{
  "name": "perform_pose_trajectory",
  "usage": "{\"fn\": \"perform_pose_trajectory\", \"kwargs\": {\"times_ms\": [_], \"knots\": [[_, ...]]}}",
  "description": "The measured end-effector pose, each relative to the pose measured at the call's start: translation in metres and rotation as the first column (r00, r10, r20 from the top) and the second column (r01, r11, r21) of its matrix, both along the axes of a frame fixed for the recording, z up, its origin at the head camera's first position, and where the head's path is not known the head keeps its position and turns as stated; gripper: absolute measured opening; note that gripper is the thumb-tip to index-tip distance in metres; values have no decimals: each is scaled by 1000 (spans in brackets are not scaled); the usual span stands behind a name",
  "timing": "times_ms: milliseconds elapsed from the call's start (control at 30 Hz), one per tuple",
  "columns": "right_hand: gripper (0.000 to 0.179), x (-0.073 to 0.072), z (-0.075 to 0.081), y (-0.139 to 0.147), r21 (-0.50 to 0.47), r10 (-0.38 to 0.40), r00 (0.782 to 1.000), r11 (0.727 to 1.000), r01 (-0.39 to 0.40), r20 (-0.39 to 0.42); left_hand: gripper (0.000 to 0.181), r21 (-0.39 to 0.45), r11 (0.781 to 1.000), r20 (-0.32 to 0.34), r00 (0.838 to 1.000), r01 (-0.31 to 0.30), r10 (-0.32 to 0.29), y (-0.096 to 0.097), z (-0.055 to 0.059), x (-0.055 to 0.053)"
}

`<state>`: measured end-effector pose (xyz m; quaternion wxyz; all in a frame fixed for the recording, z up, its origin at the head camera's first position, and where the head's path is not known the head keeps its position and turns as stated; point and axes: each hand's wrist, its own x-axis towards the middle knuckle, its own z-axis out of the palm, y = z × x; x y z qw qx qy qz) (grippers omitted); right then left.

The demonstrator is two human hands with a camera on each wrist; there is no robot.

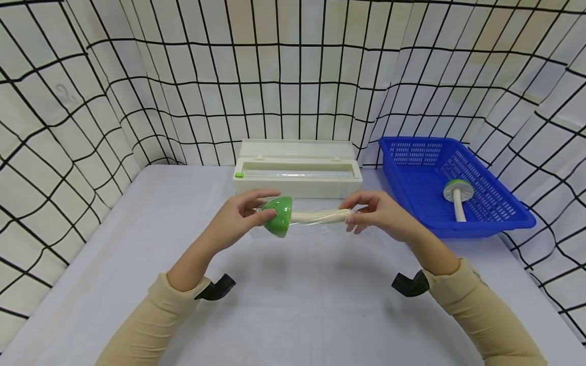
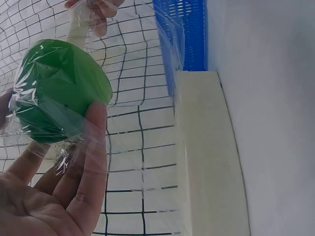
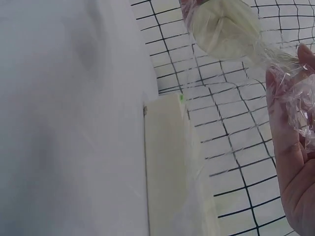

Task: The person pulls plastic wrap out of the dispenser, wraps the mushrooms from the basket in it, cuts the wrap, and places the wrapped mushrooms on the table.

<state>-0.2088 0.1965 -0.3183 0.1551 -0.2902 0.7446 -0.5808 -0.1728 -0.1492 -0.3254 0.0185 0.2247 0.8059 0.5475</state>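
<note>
A mushroom-shaped item with a green cap and cream stem [image 1: 280, 218] lies sideways between my hands above the table, wrapped in clear cling film. My left hand [image 1: 237, 219] grips the cap between thumb and fingers; in the left wrist view, wrinkled film covers the green cap [image 2: 61, 91]. At the stem's far end, my right hand [image 1: 381, 215] pinches the stem tip and film. Bunched film [image 3: 302, 110] lies against the right fingers in the right wrist view. Behind the hands stands a white cling film dispenser [image 1: 297, 188], its lid raised.
A blue basket [image 1: 485, 231] stands at the right, with another green-capped mushroom [image 1: 459, 191] inside. Black wire mesh [image 1: 299, 81] surrounds the back and sides of the white-covered table [image 1: 311, 315].
</note>
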Motion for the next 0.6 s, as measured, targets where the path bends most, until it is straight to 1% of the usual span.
{"fn": "perform_pose_trajectory", "kwargs": {"times_ms": [133,333,467,600], "knots": [[26,-5,-8,0,29,31,998,999,-32,50,44,-24,999,23,999,41,-40,0,-6,-2],[27,-9,-17,-2,72,63,992,995,-71,112,46,-51,997,91,995,54,-49,-1,-12,-4],[27,-10,-20,-3,109,73,991,990,-85,109,44,-77,995,114,992,67,-58,-3,-17,-7],[26,-13,-24,-4,152,66,993,985,-80,95,38,-103,992,120,991,67,-55,-3,-23,-10]]}}
